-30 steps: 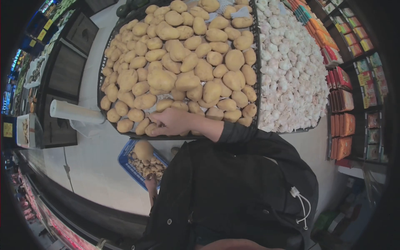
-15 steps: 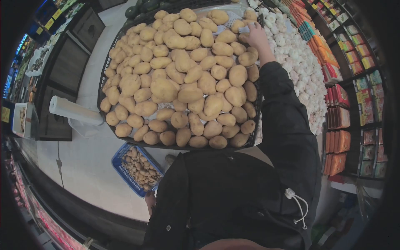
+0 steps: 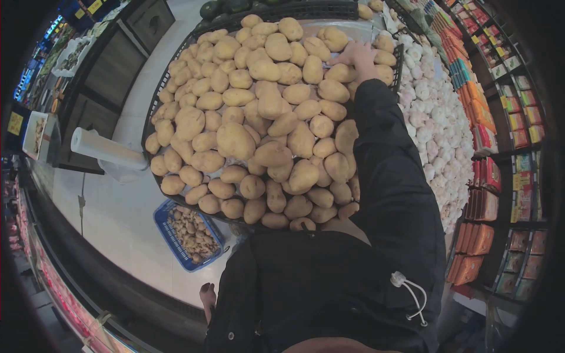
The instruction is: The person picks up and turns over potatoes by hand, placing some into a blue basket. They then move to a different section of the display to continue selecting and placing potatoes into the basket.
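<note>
My right hand (image 3: 359, 57) reaches to the far right corner of a large heap of potatoes (image 3: 268, 94). Its fingers are stretched out over the potatoes there, and I see nothing gripped in them. The heap fills a black crate (image 3: 152, 112) with slatted sides. Low at my left side hangs my left hand (image 3: 207, 296), small in view, its fingers loosely apart and apparently holding nothing. A little beyond it, a blue basket (image 3: 186, 235) stands on the floor with many small brownish lumpy pieces inside.
Garlic bulbs (image 3: 432, 112) are piled right of the crate, beside shelves with orange packets (image 3: 471, 253). A roll of clear plastic bags (image 3: 106, 147) stands at the crate's left. Dark cabinets (image 3: 115, 65) line the left, and a lit display case (image 3: 59, 282) runs at lower left.
My right hand has drawn slightly nearer across the far right potatoes. My left hand now hangs apart from the blue basket's edge. The whole view has shifted and tilted a little.
</note>
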The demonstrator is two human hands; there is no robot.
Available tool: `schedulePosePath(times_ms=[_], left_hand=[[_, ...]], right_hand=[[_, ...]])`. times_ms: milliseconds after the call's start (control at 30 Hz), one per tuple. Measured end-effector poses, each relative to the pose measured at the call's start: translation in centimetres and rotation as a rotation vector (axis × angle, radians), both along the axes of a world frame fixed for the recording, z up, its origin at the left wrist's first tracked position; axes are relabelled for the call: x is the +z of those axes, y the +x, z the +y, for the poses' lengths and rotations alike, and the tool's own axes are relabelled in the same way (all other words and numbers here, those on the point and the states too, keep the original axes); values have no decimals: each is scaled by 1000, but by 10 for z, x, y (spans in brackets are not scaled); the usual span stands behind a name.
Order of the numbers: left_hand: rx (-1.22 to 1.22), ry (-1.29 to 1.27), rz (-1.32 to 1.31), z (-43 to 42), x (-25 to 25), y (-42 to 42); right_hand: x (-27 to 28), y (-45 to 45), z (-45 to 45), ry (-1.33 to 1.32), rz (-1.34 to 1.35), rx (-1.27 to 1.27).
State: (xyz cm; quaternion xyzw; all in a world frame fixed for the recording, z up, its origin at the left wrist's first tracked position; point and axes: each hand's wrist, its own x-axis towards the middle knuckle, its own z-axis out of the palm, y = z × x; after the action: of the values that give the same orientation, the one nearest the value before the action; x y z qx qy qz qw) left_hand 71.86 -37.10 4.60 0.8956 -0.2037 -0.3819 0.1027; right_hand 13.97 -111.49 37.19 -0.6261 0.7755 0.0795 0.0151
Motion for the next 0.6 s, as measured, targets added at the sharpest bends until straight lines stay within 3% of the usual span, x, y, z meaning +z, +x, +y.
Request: schedulePosePath(times_ms=[100,200,300,400,500,600], left_hand=[[36,109,60,-2,14,-15],[-123,110,82,-4,1,-16],[-286,-83,-20,15,-41,7],[-174,-131,-8,17,-48,12],[-545,-236,-107,16,-43,19],[-907,-87,-273,12,-55,21]], right_hand=[[3,12,4,93,5,-83],[5,6,12,87,-49,-21],[-15,-23,3,-158,-97,160],[-5,-59,-5,-392,-329,115],[18,-86,25,-555,-548,46],[12,-115,34,-1001,-913,-25]])
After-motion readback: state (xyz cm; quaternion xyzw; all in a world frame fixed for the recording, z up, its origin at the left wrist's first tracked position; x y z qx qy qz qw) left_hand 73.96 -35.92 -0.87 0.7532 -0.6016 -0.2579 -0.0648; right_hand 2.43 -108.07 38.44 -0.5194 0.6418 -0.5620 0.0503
